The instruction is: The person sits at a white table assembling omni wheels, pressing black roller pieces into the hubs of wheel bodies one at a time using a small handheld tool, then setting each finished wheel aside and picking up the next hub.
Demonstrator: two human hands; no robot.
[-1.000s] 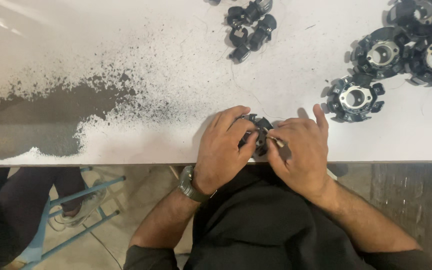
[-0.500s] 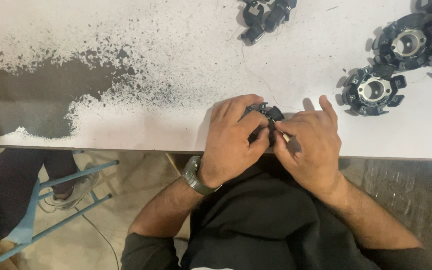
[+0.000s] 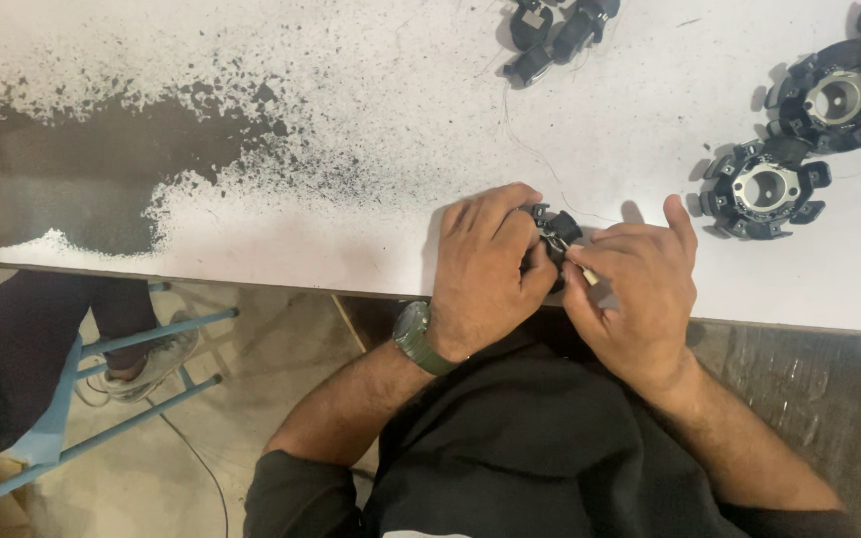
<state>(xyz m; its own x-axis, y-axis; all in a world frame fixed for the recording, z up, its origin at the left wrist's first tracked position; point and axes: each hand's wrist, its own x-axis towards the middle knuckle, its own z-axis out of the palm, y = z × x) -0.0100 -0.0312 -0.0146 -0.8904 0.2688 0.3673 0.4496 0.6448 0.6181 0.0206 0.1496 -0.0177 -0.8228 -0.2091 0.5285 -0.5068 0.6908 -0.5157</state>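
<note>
Between both hands (image 3: 490, 269) (image 3: 635, 284), black part (image 3: 556, 227)

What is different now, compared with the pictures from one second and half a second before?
Very little. Both hands keep hold of the small black part at the table edge: the left hand wraps it, and the right hand works at it with a thin tool. The view has shifted a little. The round black parts on the table lie untouched.
</note>
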